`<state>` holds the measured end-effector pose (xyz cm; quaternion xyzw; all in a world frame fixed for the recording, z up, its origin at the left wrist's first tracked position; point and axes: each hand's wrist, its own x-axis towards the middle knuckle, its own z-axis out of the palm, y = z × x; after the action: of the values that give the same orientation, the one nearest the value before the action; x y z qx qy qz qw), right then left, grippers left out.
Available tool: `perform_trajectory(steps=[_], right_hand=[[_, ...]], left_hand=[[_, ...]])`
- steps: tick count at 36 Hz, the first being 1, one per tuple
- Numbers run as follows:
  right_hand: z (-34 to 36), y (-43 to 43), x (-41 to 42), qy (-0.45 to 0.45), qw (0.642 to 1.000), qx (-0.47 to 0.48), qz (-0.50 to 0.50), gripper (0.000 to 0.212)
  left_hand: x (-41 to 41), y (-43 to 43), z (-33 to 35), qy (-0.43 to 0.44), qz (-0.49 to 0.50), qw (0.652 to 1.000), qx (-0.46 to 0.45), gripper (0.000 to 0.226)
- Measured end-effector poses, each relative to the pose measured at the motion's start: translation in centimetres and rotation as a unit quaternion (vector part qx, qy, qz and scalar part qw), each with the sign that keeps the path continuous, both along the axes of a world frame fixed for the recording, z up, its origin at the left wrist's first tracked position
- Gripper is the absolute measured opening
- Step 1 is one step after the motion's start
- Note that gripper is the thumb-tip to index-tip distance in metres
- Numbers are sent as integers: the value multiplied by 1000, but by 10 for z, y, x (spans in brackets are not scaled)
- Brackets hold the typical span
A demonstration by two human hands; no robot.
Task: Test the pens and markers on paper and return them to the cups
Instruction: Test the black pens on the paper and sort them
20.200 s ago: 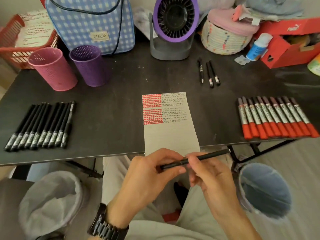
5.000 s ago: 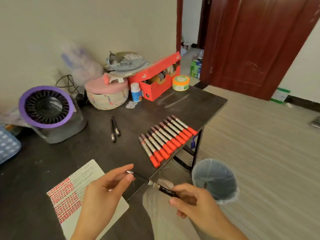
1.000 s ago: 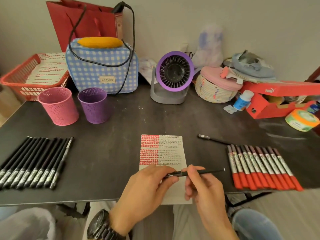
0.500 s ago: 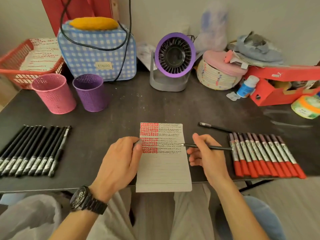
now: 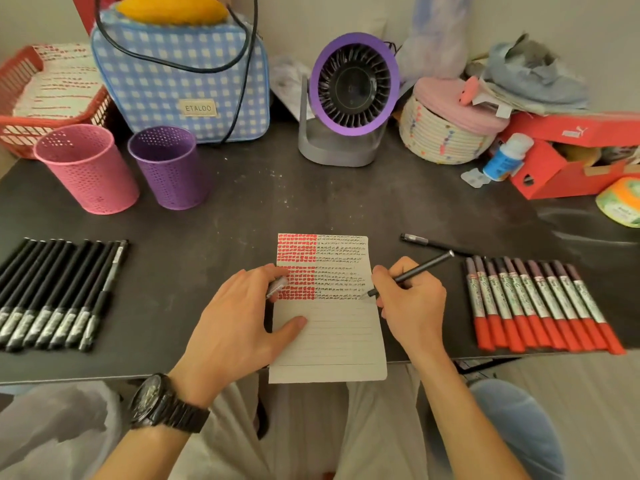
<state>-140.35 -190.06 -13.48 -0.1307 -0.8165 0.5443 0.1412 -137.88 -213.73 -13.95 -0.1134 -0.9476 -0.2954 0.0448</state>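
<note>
At the near edge of the bench [image 5: 214,216], the left hand [image 5: 239,320] lies on the lined paper [image 5: 329,341], thumb pressing the sheet and fingertips pinching a silvery pen cap [image 5: 277,287]. The right hand [image 5: 412,306] grips a black pen [image 5: 420,270], its tip touching the paper's right edge beside the rows of marks. A row of black pens [image 5: 59,292] lies to the left and a row of red markers [image 5: 536,306] to the right. One loose pen [image 5: 433,242] lies just beyond the markers. At far left stand a pink cup [image 5: 86,168] and a purple cup [image 5: 169,166].
</note>
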Motion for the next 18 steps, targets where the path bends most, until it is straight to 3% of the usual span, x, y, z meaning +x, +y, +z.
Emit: perform_trajectory(steps=[18], right_hand=[[-5, 1, -2, -1, 1000, 3, 6, 33]], left_hand=[[-1, 0, -1, -19, 11, 1000, -3, 68]])
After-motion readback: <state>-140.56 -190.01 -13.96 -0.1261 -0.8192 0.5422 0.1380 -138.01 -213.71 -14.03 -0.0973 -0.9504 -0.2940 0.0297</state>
